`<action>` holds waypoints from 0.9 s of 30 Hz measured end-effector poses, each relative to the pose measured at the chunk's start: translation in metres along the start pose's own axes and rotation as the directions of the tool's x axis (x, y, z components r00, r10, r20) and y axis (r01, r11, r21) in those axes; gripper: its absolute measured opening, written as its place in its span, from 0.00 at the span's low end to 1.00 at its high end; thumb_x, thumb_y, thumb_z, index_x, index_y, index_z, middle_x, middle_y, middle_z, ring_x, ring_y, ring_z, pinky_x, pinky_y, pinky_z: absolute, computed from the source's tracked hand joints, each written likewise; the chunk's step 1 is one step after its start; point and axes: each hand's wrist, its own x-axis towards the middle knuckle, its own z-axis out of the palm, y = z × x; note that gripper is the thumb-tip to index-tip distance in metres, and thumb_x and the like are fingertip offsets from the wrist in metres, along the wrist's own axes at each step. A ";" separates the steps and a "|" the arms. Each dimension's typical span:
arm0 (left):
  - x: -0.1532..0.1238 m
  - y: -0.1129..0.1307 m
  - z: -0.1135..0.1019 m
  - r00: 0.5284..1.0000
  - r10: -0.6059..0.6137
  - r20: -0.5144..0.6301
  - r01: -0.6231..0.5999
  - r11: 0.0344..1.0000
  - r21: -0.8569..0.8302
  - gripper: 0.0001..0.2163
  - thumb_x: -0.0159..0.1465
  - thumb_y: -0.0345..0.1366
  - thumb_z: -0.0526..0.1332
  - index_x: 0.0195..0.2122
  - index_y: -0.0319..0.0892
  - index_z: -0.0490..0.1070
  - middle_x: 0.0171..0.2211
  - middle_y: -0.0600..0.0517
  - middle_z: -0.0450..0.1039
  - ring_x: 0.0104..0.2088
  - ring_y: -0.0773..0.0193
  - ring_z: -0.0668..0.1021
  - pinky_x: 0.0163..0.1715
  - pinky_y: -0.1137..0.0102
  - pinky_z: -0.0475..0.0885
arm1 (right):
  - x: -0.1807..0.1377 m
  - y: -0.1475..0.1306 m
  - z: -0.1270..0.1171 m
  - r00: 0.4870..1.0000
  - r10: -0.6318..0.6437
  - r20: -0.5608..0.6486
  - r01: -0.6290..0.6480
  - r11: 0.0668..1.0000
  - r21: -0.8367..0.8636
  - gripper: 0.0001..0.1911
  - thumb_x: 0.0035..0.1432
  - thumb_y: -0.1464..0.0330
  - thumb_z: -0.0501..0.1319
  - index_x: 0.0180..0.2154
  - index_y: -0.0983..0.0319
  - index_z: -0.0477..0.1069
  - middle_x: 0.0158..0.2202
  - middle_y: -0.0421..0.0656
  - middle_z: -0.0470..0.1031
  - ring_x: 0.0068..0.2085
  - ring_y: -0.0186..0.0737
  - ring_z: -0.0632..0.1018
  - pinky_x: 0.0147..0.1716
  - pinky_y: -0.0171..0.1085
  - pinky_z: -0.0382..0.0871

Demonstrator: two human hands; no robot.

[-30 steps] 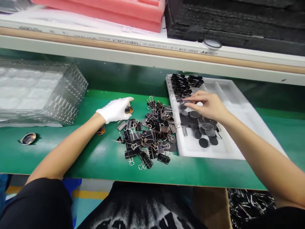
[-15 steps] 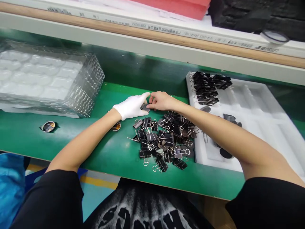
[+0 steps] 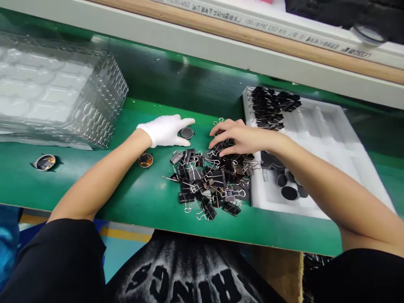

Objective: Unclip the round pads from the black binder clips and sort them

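My left hand [image 3: 166,131], in a white glove, rests on the green bench with thumb and forefinger apart. Between them sits a small round part with a dark grey face [image 3: 187,133]; I see no firm grip on it. My bare right hand [image 3: 235,136] reaches over the far side of a heap of black binder clips [image 3: 217,179], its fingers curved and spread among the clips. No clip is visibly pinched. Below my left wrist lies a round part with a coppery inside [image 3: 145,160]. A similar round part [image 3: 46,162] lies further left.
Stacked clear plastic trays [image 3: 63,92] stand at the left. On the right, a white foam tray [image 3: 341,139] holds rows of binder clips [image 3: 267,105] and several dark discs [image 3: 289,193], partly under my right forearm. A shelf edge [image 3: 252,46] runs across the back.
My right hand has left the round part and moved right to the clip heap. My left hand's fingers have spread around that part. The camera view has shifted slightly.
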 end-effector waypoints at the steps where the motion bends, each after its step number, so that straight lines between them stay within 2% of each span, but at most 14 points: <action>1: -0.001 -0.002 -0.002 1.000 0.014 0.024 -0.014 1.000 0.001 0.38 0.69 0.62 0.59 0.77 0.59 0.54 0.59 0.45 0.69 0.52 0.51 0.78 0.52 0.65 0.72 | 0.000 0.000 0.003 0.999 -0.040 -0.022 0.041 0.998 0.056 0.21 0.65 0.47 0.66 0.47 0.55 0.85 0.61 0.49 0.73 0.63 0.57 0.71 0.64 0.59 0.61; 2: -0.003 -0.003 -0.003 0.999 0.024 0.035 -0.024 1.000 0.004 0.35 0.69 0.60 0.59 0.76 0.62 0.55 0.60 0.46 0.68 0.51 0.52 0.79 0.52 0.65 0.72 | 0.001 0.001 0.004 0.997 -0.061 -0.055 0.067 0.990 0.122 0.22 0.66 0.47 0.64 0.43 0.57 0.85 0.58 0.49 0.75 0.60 0.53 0.74 0.63 0.56 0.64; 4: -0.005 -0.003 -0.004 1.000 0.020 0.022 -0.020 1.000 0.013 0.29 0.70 0.58 0.58 0.71 0.61 0.63 0.58 0.47 0.69 0.50 0.53 0.79 0.51 0.66 0.72 | 0.003 0.000 0.002 0.987 -0.021 -0.159 0.060 0.968 0.244 0.24 0.66 0.46 0.63 0.40 0.59 0.83 0.51 0.49 0.80 0.52 0.47 0.78 0.58 0.49 0.69; 6: -0.007 -0.001 -0.003 1.000 -0.020 -0.013 0.020 0.999 0.025 0.27 0.69 0.59 0.58 0.66 0.55 0.71 0.56 0.46 0.70 0.48 0.53 0.79 0.49 0.65 0.73 | 0.005 -0.002 -0.003 0.966 0.052 -0.252 0.026 0.955 0.295 0.24 0.66 0.46 0.62 0.43 0.60 0.83 0.47 0.48 0.81 0.48 0.45 0.80 0.54 0.46 0.72; 7: -0.007 0.000 -0.002 0.998 -0.046 -0.031 0.047 0.998 0.039 0.28 0.69 0.60 0.59 0.64 0.52 0.72 0.54 0.45 0.70 0.47 0.53 0.79 0.48 0.64 0.73 | 0.006 -0.003 -0.006 0.965 0.053 -0.256 0.023 0.958 0.284 0.24 0.66 0.48 0.62 0.47 0.59 0.83 0.48 0.48 0.81 0.50 0.46 0.80 0.54 0.46 0.71; 10: -0.009 0.000 -0.001 0.994 -0.082 -0.077 0.089 0.992 0.092 0.31 0.69 0.61 0.59 0.65 0.47 0.71 0.54 0.42 0.70 0.47 0.50 0.79 0.47 0.63 0.73 | 0.012 -0.006 -0.010 0.996 -0.056 -0.069 0.067 0.984 0.167 0.23 0.65 0.54 0.65 0.56 0.55 0.80 0.59 0.47 0.77 0.60 0.51 0.76 0.61 0.50 0.66; 12: -0.009 -0.003 0.000 0.997 -0.040 -0.073 0.047 0.994 0.103 0.32 0.69 0.60 0.59 0.69 0.50 0.67 0.57 0.43 0.69 0.50 0.50 0.79 0.47 0.64 0.73 | 0.017 -0.007 -0.009 0.994 -0.075 0.074 0.070 0.995 0.076 0.18 0.65 0.57 0.65 0.53 0.54 0.82 0.60 0.46 0.76 0.63 0.54 0.74 0.65 0.55 0.59; 14: -0.009 -0.008 0.001 0.998 0.016 -0.056 -0.011 0.996 0.087 0.29 0.70 0.59 0.59 0.69 0.55 0.66 0.58 0.45 0.69 0.51 0.51 0.79 0.47 0.65 0.72 | 0.021 -0.006 -0.009 0.989 -0.057 0.138 0.054 0.998 0.027 0.13 0.66 0.58 0.65 0.45 0.56 0.84 0.55 0.47 0.79 0.58 0.53 0.77 0.65 0.58 0.55; 17: -0.007 -0.013 0.003 0.997 0.053 -0.061 -0.048 0.995 0.085 0.25 0.71 0.58 0.58 0.64 0.54 0.71 0.56 0.46 0.71 0.48 0.52 0.79 0.43 0.66 0.71 | 0.021 -0.006 -0.016 0.991 -0.065 0.118 0.053 0.994 0.097 0.17 0.65 0.53 0.65 0.39 0.60 0.83 0.48 0.47 0.81 0.51 0.47 0.79 0.63 0.53 0.61; 20: -0.005 -0.012 0.004 0.995 0.061 -0.078 -0.051 0.991 0.127 0.26 0.70 0.59 0.58 0.62 0.50 0.72 0.51 0.44 0.73 0.44 0.53 0.80 0.41 0.66 0.71 | 0.024 -0.008 -0.026 0.998 0.026 -0.053 -0.011 0.965 0.263 0.21 0.61 0.49 0.67 0.38 0.61 0.81 0.47 0.48 0.80 0.48 0.45 0.79 0.55 0.46 0.71; 22: -0.004 -0.010 0.003 0.996 0.050 -0.073 -0.040 0.989 0.141 0.27 0.70 0.60 0.57 0.60 0.47 0.73 0.49 0.44 0.74 0.42 0.53 0.80 0.40 0.66 0.71 | 0.034 -0.012 -0.026 0.957 0.221 -0.187 -0.137 0.915 0.379 0.18 0.61 0.52 0.68 0.37 0.61 0.78 0.44 0.49 0.81 0.45 0.43 0.79 0.50 0.44 0.73; 24: -0.004 -0.007 0.002 0.997 0.002 -0.078 0.009 0.989 0.147 0.27 0.70 0.59 0.57 0.58 0.43 0.74 0.47 0.43 0.75 0.42 0.52 0.80 0.40 0.65 0.71 | 0.051 -0.017 -0.018 0.855 0.437 -0.280 -0.283 0.845 0.453 0.15 0.62 0.57 0.68 0.34 0.62 0.76 0.39 0.49 0.80 0.40 0.42 0.78 0.46 0.43 0.73; 25: -0.005 -0.006 0.001 0.996 -0.033 -0.088 0.046 0.987 0.153 0.26 0.70 0.58 0.56 0.56 0.42 0.74 0.46 0.42 0.75 0.42 0.51 0.80 0.40 0.65 0.71 | 0.061 -0.019 -0.012 0.806 0.510 -0.300 -0.343 0.816 0.466 0.14 0.63 0.59 0.68 0.32 0.63 0.76 0.37 0.49 0.80 0.39 0.41 0.78 0.44 0.42 0.73; 27: -0.006 -0.006 0.000 0.989 -0.095 -0.116 0.113 0.980 0.161 0.26 0.70 0.58 0.56 0.54 0.39 0.75 0.45 0.42 0.76 0.43 0.49 0.81 0.41 0.64 0.71 | 0.081 -0.024 0.003 0.751 0.588 -0.302 -0.421 0.778 0.466 0.13 0.63 0.62 0.68 0.30 0.64 0.75 0.35 0.48 0.80 0.38 0.41 0.77 0.44 0.41 0.72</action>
